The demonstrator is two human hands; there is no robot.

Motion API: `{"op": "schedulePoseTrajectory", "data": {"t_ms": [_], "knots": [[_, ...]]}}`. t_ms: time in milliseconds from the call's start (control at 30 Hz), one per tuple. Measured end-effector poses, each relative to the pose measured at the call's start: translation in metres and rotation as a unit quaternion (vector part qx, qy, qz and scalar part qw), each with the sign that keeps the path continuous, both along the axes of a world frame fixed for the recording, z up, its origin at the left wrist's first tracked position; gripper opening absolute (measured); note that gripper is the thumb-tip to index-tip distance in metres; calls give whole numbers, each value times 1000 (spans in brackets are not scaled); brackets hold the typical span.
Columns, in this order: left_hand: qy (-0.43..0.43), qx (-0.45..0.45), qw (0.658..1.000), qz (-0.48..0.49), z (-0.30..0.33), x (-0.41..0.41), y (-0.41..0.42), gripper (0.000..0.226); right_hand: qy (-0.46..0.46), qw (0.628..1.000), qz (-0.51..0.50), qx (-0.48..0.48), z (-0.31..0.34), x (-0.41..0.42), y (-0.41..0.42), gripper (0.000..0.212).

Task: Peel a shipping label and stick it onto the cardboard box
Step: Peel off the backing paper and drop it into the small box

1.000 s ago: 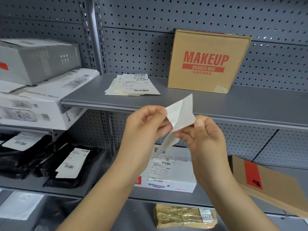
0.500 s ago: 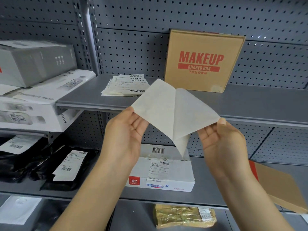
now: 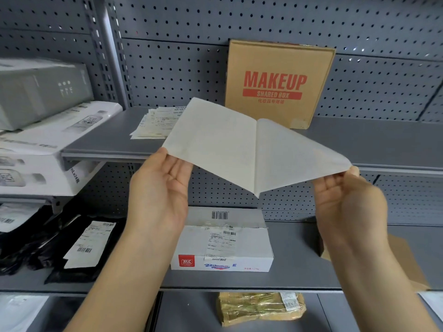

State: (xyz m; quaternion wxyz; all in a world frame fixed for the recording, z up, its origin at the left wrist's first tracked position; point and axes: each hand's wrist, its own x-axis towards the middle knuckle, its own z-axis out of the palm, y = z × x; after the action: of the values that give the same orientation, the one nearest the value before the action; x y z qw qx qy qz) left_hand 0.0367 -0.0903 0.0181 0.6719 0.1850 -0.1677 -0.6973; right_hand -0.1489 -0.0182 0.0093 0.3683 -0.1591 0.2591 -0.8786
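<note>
- While the peel is nearly done, left hand (image 3: 159,188) pinches the 9 o'clock corner of the shipping label (image 3: 211,144), blank/adhesive side toward the camera, palm facing the camera.
- Right hand (image 3: 345,200) pinches the tip of the backing sheet (image 3: 294,154) at 3 o'clock; hands held well apart, so the two layers open like a book.
- Label and backing appear joined only along the centre line, down to the point at 6 o'clock; judgement: the spread grip keeps the sticky face from folding onto itself.
- Sheets held in the air, in front of the upper shelf (image 3: 359,144), touching nothing else.
- Cardboard box (image 3: 278,68) printed MAKEUP stands upright at 12 o'clock on that shelf, leaning against the pegboard (image 3: 167,56); front face bare, likely the target.
- Stack of spare labels (image 3: 153,125) lies at 10 o'clock on the same shelf, beside the box.
- White carton (image 3: 223,245) on the lower shelf at 6 o'clock already carries a label; black bags (image 3: 60,248) at 8 o'clock too.
- Next, probably: pull the last strip free, drop the backing, press the label on the box.
</note>
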Motion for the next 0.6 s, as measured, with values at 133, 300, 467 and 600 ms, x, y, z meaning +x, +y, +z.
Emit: {"op": "schedulePoseTrajectory", "data": {"t_ms": [133, 300, 467, 600], "knots": [[15, -3, 1000, 2, 0, 2, -4, 22, -11, 1000, -18, -9, 1, -6, 3, 36], [36, -6, 999, 11, 2, 4, -6, 23, -30, 999, -38, -18, 2, -16, 7, 34], [44, -4, 999, 27, 4, 2, -7, 19, -50, 997, -60, -23, 0, -27, 13, 32], [37, 1, 999, 21, 5, -5, -3, 19, -97, 990, -90, -51, 1, -38, 21, 30]]}}
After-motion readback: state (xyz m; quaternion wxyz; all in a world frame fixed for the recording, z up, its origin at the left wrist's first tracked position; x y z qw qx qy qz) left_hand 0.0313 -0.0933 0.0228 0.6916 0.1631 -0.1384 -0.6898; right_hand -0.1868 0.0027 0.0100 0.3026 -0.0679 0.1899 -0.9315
